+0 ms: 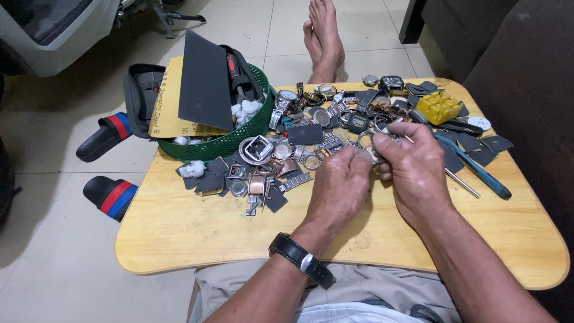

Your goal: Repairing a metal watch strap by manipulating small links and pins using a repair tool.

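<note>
I see my left hand and right hand meeting over the wooden lap table, fingertips of both pinching one small metal watch part. I judge the sorting barely begun: a heap of watch cases, too many to count, lies untouched beside one green basket, two sandals below.

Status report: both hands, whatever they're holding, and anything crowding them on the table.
Left hand and right hand pinch a small metal watch part together. Watch parts pile lies just beyond; blue-handled tool beside right hand.
</note>
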